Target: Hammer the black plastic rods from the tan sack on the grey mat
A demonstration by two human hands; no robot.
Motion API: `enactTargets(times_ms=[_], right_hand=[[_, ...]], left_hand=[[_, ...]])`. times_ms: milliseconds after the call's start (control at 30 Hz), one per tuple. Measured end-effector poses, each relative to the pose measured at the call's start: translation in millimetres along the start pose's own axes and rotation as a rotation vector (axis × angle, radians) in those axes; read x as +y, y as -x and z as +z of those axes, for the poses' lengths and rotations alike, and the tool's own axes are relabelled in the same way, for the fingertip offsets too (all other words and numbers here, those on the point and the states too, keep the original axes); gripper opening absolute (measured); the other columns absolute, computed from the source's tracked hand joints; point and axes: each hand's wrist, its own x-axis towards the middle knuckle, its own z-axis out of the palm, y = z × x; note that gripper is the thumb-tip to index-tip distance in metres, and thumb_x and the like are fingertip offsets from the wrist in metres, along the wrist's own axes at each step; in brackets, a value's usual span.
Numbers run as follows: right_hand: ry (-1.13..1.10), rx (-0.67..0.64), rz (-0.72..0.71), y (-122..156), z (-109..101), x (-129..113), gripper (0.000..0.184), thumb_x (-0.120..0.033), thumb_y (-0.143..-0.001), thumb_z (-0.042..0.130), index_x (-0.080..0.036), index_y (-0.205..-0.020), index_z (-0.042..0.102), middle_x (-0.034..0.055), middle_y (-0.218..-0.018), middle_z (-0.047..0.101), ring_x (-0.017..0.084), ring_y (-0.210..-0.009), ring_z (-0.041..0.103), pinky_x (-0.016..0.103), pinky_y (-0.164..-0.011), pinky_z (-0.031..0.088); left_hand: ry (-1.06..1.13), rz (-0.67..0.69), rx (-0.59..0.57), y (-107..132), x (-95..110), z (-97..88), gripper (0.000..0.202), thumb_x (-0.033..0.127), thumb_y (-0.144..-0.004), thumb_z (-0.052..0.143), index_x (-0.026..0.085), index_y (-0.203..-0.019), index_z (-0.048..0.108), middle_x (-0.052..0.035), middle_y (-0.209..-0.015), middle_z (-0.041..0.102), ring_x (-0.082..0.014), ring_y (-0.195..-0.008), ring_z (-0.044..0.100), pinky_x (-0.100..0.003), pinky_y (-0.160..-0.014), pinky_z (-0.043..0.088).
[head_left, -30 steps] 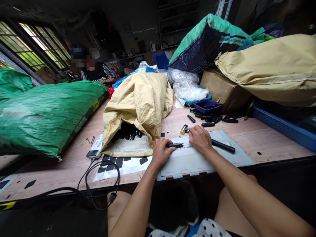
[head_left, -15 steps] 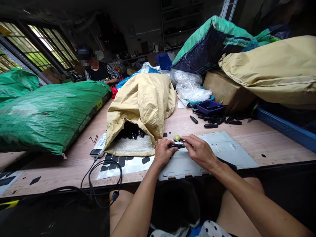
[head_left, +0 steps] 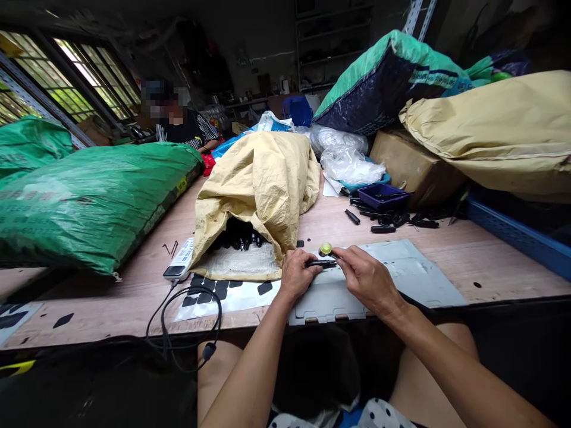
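My left hand point(head_left: 298, 275) pinches a thin black pen-like part point(head_left: 322, 263) against a grey plastic board point(head_left: 401, 276) on the table. My right hand point(head_left: 366, 275) is closed round the handle of a small mallet, whose yellow-green head point(head_left: 325, 248) points up just above the black part. The mallet's handle is hidden under my hand and wrist. An open tan sack point(head_left: 261, 190) lies just left of my hands, with several black parts point(head_left: 238, 238) showing in its mouth.
Several loose black parts point(head_left: 383, 221) and a blue tray point(head_left: 379, 194) lie at the back right. A green sack point(head_left: 89, 202) fills the left. A sheet of black stickers point(head_left: 214, 294), a white device point(head_left: 181, 261) and a coiled cable point(head_left: 187, 321) sit near the table's front edge. Another person point(head_left: 182, 125) sits far left.
My right hand lifted the mallet off the board and brought it left, turning its head up over the black part. My left hand kept holding the part.
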Motion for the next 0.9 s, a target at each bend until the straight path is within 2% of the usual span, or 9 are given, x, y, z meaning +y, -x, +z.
enactTargets(times_ms=[133, 333, 433, 567, 667, 800, 900], right_hand=[[0.042, -0.031, 0.029, 4, -2, 3, 0.031, -0.023, -0.100, 0.046, -0.026, -0.119, 0.071, 0.0035, -0.098, 0.071, 0.018, -0.093, 0.067, 0.027, -0.080, 0.049], [0.075, 0.113, 0.065, -28, -9, 22, 0.031, -0.022, -0.098, 0.052, -0.026, -0.123, 0.070, 0.0045, -0.108, 0.073, 0.020, -0.102, 0.066, 0.030, -0.083, 0.048], [0.160, 0.057, 0.137, -42, 2, 44, 0.029, -0.018, -0.094, 0.056, -0.026, -0.117, 0.073, 0.0043, -0.106, 0.072, 0.021, -0.102, 0.064, 0.031, -0.083, 0.046], [0.290, -0.009, 0.148, -43, 23, 66, 0.029, -0.017, -0.094, 0.057, -0.024, -0.117, 0.074, 0.0064, -0.104, 0.070, 0.023, -0.102, 0.060, 0.032, -0.084, 0.042], [0.347, 0.027, 0.132, -38, 34, 71, 0.030, -0.021, -0.096, 0.056, -0.023, -0.120, 0.073, 0.0077, -0.103, 0.068, 0.024, -0.102, 0.057, 0.034, -0.085, 0.039], [0.378, 0.042, 0.115, -36, 38, 70, 0.029, -0.023, -0.096, 0.055, -0.023, -0.120, 0.072, 0.0085, -0.103, 0.067, 0.024, -0.101, 0.054, 0.034, -0.083, 0.037], [0.398, 0.034, 0.129, -38, 37, 71, 0.029, -0.024, -0.097, 0.055, -0.023, -0.120, 0.072, 0.0091, -0.104, 0.065, 0.024, -0.100, 0.052, 0.034, -0.082, 0.035]], left_hand=[[0.004, -0.002, 0.005, 0, -1, 0.7, 0.016, 0.025, -0.081, 0.080, 0.023, -0.097, 0.078, -0.0033, -0.095, 0.068, -0.0227, -0.101, 0.053, -0.036, -0.092, 0.042], [-0.023, -0.003, 0.004, 1, 2, -1.4, 0.017, 0.025, -0.080, 0.081, 0.024, -0.096, 0.076, -0.0019, -0.097, 0.068, -0.0222, -0.099, 0.053, -0.035, -0.090, 0.041], [-0.025, -0.008, -0.001, 1, 3, -2.7, 0.018, 0.024, -0.080, 0.081, 0.024, -0.096, 0.074, -0.0015, -0.097, 0.068, -0.0221, -0.099, 0.053, -0.035, -0.090, 0.041], [-0.018, 0.004, -0.007, 2, 3, -3.4, 0.017, 0.024, -0.080, 0.080, 0.024, -0.096, 0.073, -0.0012, -0.099, 0.069, -0.0223, -0.101, 0.053, -0.035, -0.091, 0.041], [-0.021, 0.019, -0.002, 3, 1, -2.2, 0.016, 0.025, -0.081, 0.079, 0.024, -0.096, 0.072, -0.0013, -0.100, 0.069, -0.0224, -0.101, 0.053, -0.035, -0.091, 0.041], [-0.039, 0.041, -0.010, 0, -3, -1.0, 0.013, 0.028, -0.085, 0.075, 0.024, -0.097, 0.072, -0.0023, -0.099, 0.068, -0.0229, -0.099, 0.052, -0.036, -0.091, 0.040], [0.026, 0.087, 0.013, 3, 6, -7.9, 0.011, 0.029, -0.091, 0.068, 0.022, -0.098, 0.071, -0.0035, -0.098, 0.067, -0.0228, -0.097, 0.053, -0.037, -0.091, 0.040]])
